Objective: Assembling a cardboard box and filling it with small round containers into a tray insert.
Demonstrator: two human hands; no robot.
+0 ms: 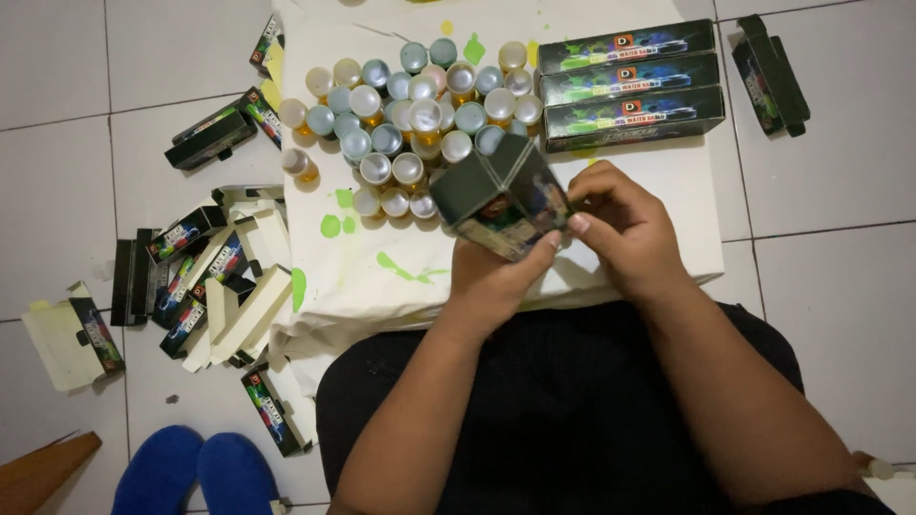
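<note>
Both hands hold a small dark printed carton (503,195) above a white cloth (382,267) with green paint marks. My left hand (496,277) grips the carton from below, thumb on its lower face. At the carton's right edge, the fingers of my right hand (625,224) pinch a flap. The carton is partly folded, with its top flaps standing open. Just beyond it stands a cluster of several small bottles (410,114) with pale caps.
Three closed dark cartons (630,86) lie stacked side by side at the cloth's far right. Another carton (771,72) lies on the tiled floor to the right. Several flat and open cartons (200,277) are scattered on the left. Blue slippers (191,472) sit at the lower left.
</note>
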